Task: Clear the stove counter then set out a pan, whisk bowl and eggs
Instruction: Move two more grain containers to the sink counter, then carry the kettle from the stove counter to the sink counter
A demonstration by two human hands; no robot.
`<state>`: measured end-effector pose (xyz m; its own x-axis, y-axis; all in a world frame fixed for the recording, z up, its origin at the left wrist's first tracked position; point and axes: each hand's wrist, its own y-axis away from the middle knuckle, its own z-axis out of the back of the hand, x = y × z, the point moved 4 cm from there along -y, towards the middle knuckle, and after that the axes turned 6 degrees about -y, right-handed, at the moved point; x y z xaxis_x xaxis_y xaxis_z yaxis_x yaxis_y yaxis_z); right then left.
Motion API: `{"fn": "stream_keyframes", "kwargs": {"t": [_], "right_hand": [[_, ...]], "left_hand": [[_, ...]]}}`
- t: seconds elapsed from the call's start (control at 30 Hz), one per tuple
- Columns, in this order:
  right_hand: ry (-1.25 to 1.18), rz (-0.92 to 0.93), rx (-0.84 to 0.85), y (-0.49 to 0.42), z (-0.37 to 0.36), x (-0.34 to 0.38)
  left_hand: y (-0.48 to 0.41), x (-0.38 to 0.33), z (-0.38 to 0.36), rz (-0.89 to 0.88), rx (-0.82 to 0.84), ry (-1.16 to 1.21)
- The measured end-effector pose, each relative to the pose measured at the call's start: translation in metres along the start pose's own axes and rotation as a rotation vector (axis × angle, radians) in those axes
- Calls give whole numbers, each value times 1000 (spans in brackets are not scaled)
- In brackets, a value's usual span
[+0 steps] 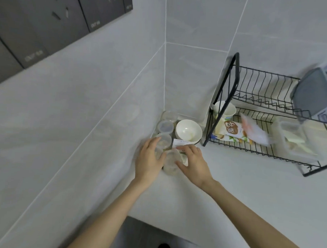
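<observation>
Several clear plastic tubs stand in the counter corner. My left hand (150,159) curls round one clear tub (158,151) by the wall. My right hand (192,162) grips a second clear tub (171,162) between thumb and fingers, low on the counter. Behind them stand a lidded tub (165,126), another clear tub (165,140) and a white bowl (188,131). A white label (180,142) shows just past my right fingers. No pan or eggs are in view.
A black wire dish rack (233,85) stands on the right, holding a paper cup (225,109), snack packets (233,131) and clear boxes (293,140). A grey lidded container (315,93) sits on its top tier. Tiled walls enclose the corner; the white counter (231,192) ends near me.
</observation>
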<state>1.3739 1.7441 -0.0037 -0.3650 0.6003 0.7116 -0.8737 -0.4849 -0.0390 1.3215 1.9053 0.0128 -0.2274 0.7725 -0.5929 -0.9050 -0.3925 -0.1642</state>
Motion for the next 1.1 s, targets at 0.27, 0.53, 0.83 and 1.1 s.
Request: {"fn": "stream_keyframes", "kwargs": {"t": [0.27, 0.53, 0.83, 1.1], "right_hand": [[-153, -102, -213, 38, 87, -19], [-179, -245, -495, 141, 189, -71], [-121, -435, -797, 333, 304, -151], [-92, -588, -996, 522, 376, -201]], "left_hand": [[-3, -85, 2, -116, 75, 149], [37, -219, -50, -417, 246, 224], [158, -393, -142, -672, 495, 259], [303, -533, -201, -869, 685, 291]]}}
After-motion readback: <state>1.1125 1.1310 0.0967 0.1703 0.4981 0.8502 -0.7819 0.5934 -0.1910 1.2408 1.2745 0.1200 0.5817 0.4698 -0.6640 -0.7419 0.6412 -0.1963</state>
